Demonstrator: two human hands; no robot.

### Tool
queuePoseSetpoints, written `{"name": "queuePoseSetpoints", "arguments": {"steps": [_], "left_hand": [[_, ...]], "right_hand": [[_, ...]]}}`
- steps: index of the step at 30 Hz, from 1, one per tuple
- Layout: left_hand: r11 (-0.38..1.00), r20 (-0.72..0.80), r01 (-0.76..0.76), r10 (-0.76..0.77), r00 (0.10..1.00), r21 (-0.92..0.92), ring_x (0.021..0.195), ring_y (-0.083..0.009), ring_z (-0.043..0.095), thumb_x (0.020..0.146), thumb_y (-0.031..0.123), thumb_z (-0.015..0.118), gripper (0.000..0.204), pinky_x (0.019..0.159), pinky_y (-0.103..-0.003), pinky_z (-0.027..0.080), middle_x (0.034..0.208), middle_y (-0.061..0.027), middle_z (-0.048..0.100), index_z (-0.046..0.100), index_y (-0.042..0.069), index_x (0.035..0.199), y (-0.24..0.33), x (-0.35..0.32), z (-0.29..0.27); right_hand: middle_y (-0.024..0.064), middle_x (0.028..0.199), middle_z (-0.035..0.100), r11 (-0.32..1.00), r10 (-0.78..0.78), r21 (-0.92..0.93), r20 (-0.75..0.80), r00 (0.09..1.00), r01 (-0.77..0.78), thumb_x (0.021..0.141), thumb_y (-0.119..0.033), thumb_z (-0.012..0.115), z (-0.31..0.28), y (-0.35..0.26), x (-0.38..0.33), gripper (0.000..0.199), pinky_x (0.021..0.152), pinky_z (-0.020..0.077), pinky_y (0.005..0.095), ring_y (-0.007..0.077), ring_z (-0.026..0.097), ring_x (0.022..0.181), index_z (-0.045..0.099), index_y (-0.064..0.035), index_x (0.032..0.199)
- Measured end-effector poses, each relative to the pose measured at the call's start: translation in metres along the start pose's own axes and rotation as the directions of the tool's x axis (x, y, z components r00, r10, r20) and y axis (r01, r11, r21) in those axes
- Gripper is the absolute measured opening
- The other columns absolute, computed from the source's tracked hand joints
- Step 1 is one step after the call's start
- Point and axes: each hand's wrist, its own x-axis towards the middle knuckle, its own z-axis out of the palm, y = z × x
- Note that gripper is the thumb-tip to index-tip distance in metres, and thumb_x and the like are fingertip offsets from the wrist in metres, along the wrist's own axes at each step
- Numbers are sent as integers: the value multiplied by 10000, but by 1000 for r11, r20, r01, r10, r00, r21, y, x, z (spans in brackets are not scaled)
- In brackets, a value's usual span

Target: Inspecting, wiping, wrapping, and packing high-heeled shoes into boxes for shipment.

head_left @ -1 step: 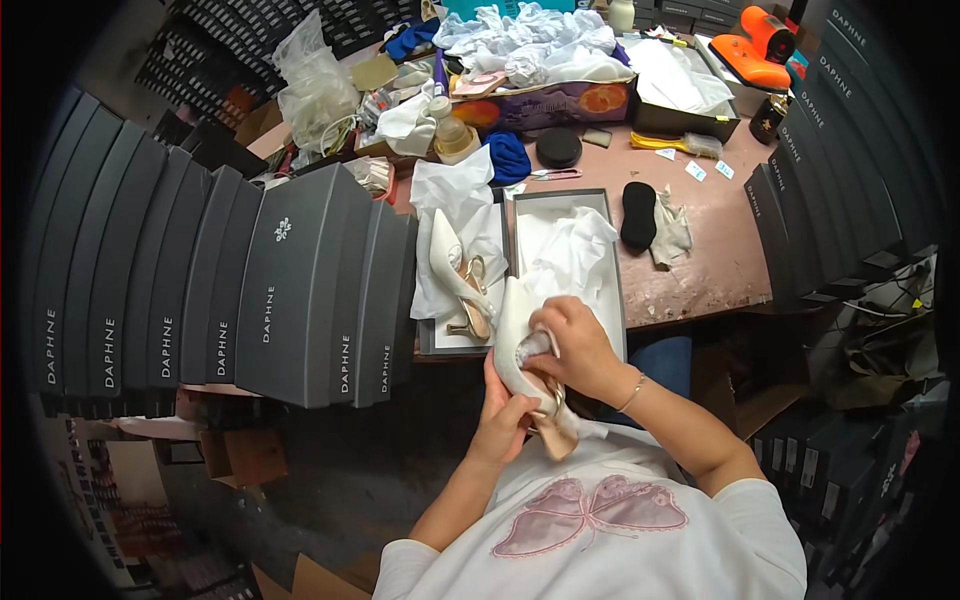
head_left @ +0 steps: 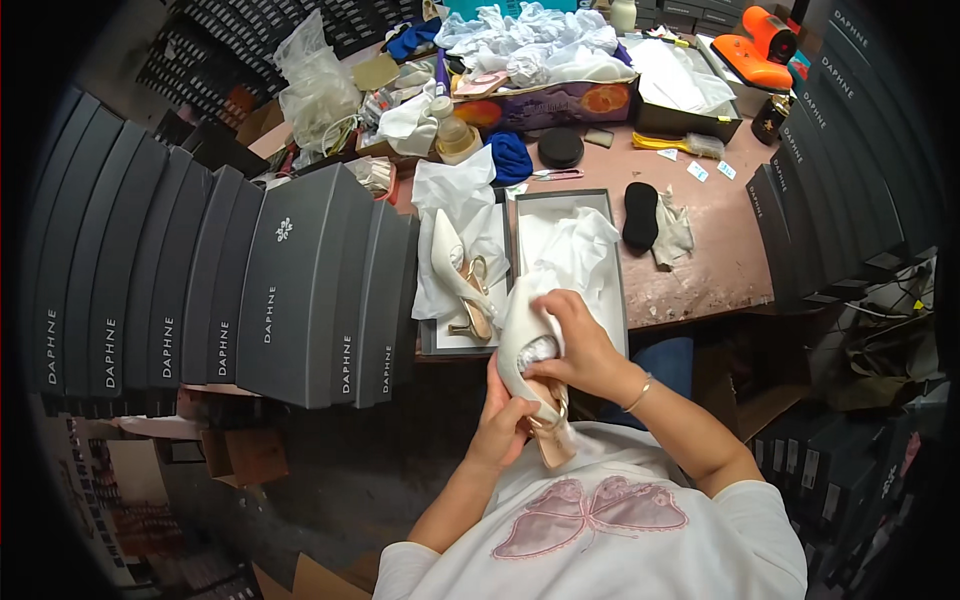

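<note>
A white pointed slingback shoe (head_left: 516, 325) is tilted between my two hands, above the near edge of the table, its toe toward the boxes. My left hand (head_left: 502, 428) is closed round its rear part by the strap. With its fingers along the upper and its thumb at the opening, my right hand (head_left: 588, 352) grips the front part. Crumpled white paper (head_left: 538, 350) fills the shoe's opening beside that thumb. A matching shoe (head_left: 446, 242) lies on white tissue in the left part of an open grey shoebox (head_left: 428, 340); loose tissue (head_left: 575, 250) fills the right part (head_left: 614, 262).
Dark grey shoeboxes (head_left: 300, 290) stand in a row at left, and more are stacked (head_left: 850, 170) at right. On the pink table (head_left: 715, 250) lie a black pad (head_left: 640, 217), a yellow brush (head_left: 680, 145) and a black round tin (head_left: 560, 148). A carton of crumpled paper (head_left: 540, 105) stands behind.
My right hand has shifted slightly, its thumb now at the edge of the opening, and more of the paper inside shows. The shoe has turned a little in my hands.
</note>
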Motion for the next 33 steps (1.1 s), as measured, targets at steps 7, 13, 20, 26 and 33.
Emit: {"name": "queuePoseSetpoints", "arguments": {"steps": [7, 13, 20, 26, 33], "left_hand": [[999, -16, 4, -5, 1000, -40, 1133, -288, 560, 890, 145, 535, 649, 897, -460, 531, 1328, -150, 434, 196, 158, 1444, -27, 7, 16], [982, -107, 42, -63, 992, -184, 1025, -251, 602, 925, 79, 493, 549, 777, -414, 578, 1260, -124, 494, 281, 136, 1428, -12, 19, 6], [763, 295, 224, -46, 955, -606, 746, -163, 522, 749, 206, 799, 925, 607, -269, 515, 1016, -132, 498, 248, 57, 1477, 5, 40, -26], [554, 453, 423, -90, 887, -717, 697, -244, 519, 1012, 345, 397, 555, 578, -337, 513, 1009, -206, 503, 244, 124, 1498, 4, 52, -29], [767, 450, 303, -21, 893, -566, 734, -166, 523, 701, 208, 844, 1025, 617, -251, 541, 1048, -161, 493, 201, 22, 1478, 0, 56, -30]], "right_hand": [[247, 1209, 572, 869, 381, 268, 179, 907, -417, 730, -106, 733, -16, -8, 4, 831, 904, 468, 340, 219, 581, 1100, 329, 0, 1449], [188, 1299, 504, 919, 141, 351, 142, 980, -183, 796, -92, 707, -27, -9, 10, 806, 825, 517, 300, 185, 587, 1025, 280, -52, 1479], [77, 961, 674, 845, 179, 376, 471, 864, -380, 796, -157, 771, -42, -24, -43, 404, 722, 513, 250, 123, 632, 825, 622, -4, 1140], [73, 808, 644, 879, 107, 399, 367, 924, -261, 860, -163, 703, -13, -25, -64, 237, 652, 490, 258, 134, 594, 685, 628, -14, 1029], [40, 801, 647, 771, 143, 522, 418, 897, -366, 894, -175, 677, -14, -17, -68, 211, 651, 483, 246, 83, 581, 701, 632, -14, 1023]]}}
